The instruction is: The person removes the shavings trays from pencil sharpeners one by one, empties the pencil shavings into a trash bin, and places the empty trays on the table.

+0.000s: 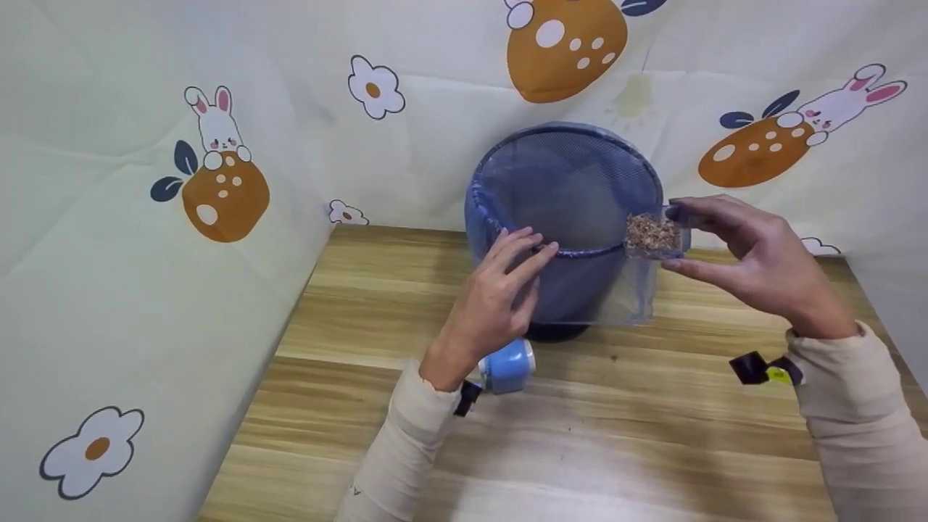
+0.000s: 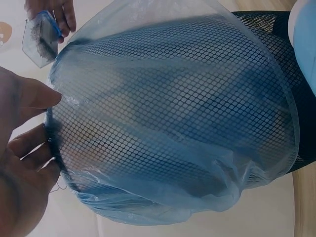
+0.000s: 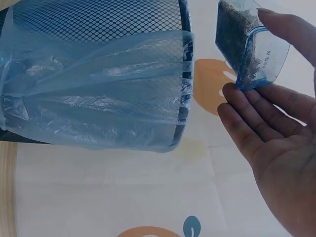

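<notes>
A blue-black mesh trash bin (image 1: pixel 573 283) lined with a thin blue plastic bag (image 2: pixel 173 143) stands near the back wall. My left hand (image 1: pixel 493 290) holds its near rim, the fingers over the edge and the thumb on the bag outside. At the right of the rim, my right hand (image 1: pixel 761 254) pinches a small clear bluish plastic drawer (image 3: pixel 256 54) between thumb and fingers. Pencil shavings (image 1: pixel 652 232) fill the drawer, which is tilted. Under the left wrist lies a light blue pencil sharpener body (image 1: pixel 507 366), partly hidden by the arm.
The bin stands on a wood-grain table (image 1: pixel 616 435). Pale cloth walls (image 1: pixel 420 159) printed with rabbits and flowers rise behind and to the left. A few tiny dark specks lie on the table in front of the bin.
</notes>
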The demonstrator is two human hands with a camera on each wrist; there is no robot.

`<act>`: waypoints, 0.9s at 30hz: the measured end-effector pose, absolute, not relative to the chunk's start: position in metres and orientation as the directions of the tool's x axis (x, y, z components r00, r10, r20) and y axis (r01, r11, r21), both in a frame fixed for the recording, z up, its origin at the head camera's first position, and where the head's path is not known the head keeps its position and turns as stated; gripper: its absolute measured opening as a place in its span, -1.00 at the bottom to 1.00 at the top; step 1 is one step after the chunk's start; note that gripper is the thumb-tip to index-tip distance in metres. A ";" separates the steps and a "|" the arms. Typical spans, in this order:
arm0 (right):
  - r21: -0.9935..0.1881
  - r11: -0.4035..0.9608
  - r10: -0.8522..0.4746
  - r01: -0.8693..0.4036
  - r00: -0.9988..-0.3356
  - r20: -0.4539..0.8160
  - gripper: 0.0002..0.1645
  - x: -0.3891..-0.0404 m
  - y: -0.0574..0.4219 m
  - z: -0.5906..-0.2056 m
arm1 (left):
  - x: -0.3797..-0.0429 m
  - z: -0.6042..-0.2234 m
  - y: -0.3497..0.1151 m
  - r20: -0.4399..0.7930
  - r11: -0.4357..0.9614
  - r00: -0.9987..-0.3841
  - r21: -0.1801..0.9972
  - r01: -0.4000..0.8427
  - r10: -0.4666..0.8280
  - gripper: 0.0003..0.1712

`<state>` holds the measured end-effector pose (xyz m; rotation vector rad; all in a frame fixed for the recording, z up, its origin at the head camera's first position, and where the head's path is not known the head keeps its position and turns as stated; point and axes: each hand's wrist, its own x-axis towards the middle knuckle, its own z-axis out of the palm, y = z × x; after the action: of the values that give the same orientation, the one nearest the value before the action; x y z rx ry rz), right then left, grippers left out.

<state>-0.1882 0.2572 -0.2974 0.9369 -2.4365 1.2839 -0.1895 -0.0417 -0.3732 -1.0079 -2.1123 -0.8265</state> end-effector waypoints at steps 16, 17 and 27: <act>-0.622 0.466 -0.385 -0.629 -0.777 0.498 -0.25 -0.208 0.235 -0.296 | -0.188 -0.371 -0.042 0.743 0.520 -0.516 0.265 0.812 0.426 -0.53; -0.616 0.478 -0.381 -0.626 -0.780 0.497 -0.25 -0.209 0.234 -0.296 | -0.188 -0.371 -0.042 0.743 0.521 -0.516 0.265 0.812 0.427 -0.52; -0.618 0.500 -0.339 -0.606 -0.794 0.504 -0.25 -0.220 0.221 -0.294 | -0.188 -0.371 -0.042 0.742 0.522 -0.514 0.260 0.813 0.431 -0.52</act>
<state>-0.2201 0.2208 -0.2941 0.7937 -2.4306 1.1870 -0.1881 -0.0416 -0.3705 -1.0070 -2.1492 -0.8064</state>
